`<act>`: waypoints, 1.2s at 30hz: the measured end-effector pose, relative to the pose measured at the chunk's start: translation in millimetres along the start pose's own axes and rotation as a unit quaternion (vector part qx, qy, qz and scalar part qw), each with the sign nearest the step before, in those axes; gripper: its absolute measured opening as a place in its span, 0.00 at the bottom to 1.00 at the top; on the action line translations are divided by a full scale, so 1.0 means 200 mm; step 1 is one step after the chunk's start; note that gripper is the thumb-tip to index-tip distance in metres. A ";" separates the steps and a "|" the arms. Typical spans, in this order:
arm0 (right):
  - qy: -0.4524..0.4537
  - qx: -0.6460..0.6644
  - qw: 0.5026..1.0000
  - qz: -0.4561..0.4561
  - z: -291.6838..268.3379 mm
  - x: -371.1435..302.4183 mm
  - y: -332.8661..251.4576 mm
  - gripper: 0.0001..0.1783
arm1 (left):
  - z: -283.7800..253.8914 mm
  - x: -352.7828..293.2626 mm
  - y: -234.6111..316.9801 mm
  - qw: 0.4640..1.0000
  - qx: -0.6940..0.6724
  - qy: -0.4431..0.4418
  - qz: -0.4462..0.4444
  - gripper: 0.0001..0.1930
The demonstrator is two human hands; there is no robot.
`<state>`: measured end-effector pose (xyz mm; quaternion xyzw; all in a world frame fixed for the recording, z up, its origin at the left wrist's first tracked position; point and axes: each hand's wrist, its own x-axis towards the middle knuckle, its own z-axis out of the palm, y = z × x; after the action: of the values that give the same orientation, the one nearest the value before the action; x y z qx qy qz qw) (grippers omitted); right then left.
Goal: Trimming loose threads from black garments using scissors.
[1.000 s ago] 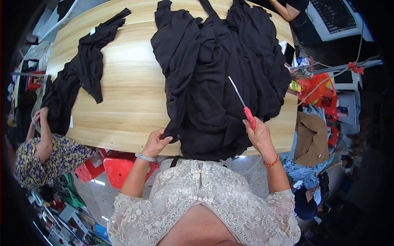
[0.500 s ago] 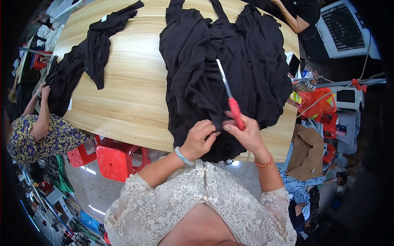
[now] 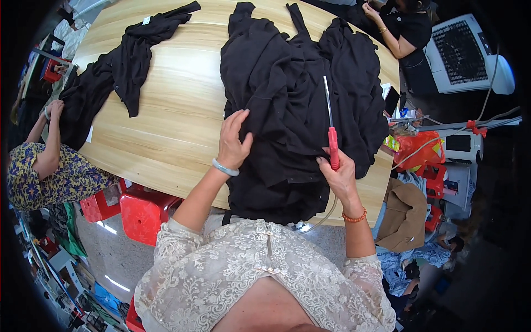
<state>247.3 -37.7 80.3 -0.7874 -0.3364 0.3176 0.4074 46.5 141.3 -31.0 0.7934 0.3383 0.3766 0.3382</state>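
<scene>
A black garment (image 3: 276, 105) lies bunched on the wooden table in front of me, its lower edge hanging toward my body. My left hand (image 3: 235, 143) rests at the garment's left side, fingers spread and extended on the cloth. In my right hand (image 3: 342, 176) is a red-handled tool (image 3: 333, 146) with a long thin metal tube. The tube points away from me over the cloth, and a pale hose trails down from beneath the hand. My right thumb and fingertips are close to a fold of the garment; whether they also pinch it is hidden.
Another black garment (image 3: 130, 61) lies on the table (image 3: 182, 99) at the left, held by a person in a floral top (image 3: 52, 171). A second person (image 3: 406, 27) works at the far right. Red stools (image 3: 145, 216) stand at the near left. A brown garment (image 3: 401, 213) lies at the right.
My left hand has let go of the cloth near the right hand and moved left and away from me. The tool has shifted right and turned more upright; the garment's lower part is spread flatter.
</scene>
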 end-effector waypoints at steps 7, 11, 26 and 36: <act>0.020 0.012 1.000 0.002 -0.06 0.00 -0.03 0.15 | -0.14 0.04 0.00 0.974 -0.173 0.082 -0.119 0.06; 0.010 -0.011 1.000 -0.019 -0.05 -0.05 -0.01 0.16 | -0.46 0.03 0.04 0.891 -0.335 0.282 -0.121 0.07; -0.069 -0.177 0.977 -0.099 0.23 -0.12 0.05 0.19 | -0.11 -0.58 0.30 0.573 -0.609 -0.153 -0.527 0.18; -0.049 -0.198 0.966 -0.161 0.25 -0.17 0.07 0.17 | 0.02 -0.48 0.32 0.583 -0.629 0.045 -0.512 0.07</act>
<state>192.7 -49.8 53.5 -0.7712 -0.5347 0.2128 0.2721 21.5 29.8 -17.8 0.0593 0.3821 0.2951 0.8737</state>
